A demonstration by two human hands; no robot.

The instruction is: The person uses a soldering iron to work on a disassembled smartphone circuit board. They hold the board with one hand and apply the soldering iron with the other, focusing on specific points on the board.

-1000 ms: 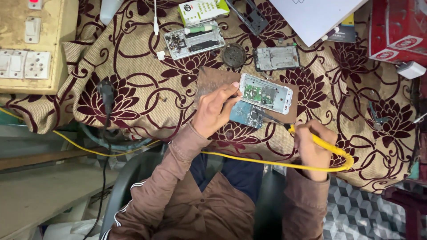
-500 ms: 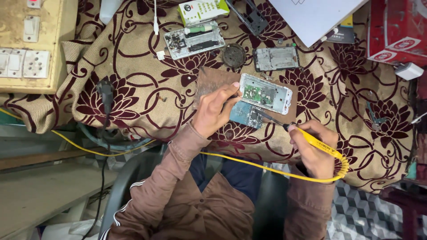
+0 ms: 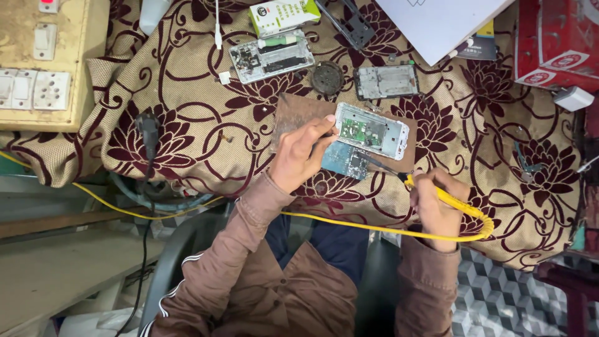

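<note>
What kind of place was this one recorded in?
Most likely a small phone repair bench: opened phones lie on a patterned cloth, the right hand holds a soldering iron, and a switchboard sits nearby.

a green and white box (image 3: 284, 14) lies at the cloth's top edge. a red carton (image 3: 555, 40) with round white labels fills the top right corner
</note>
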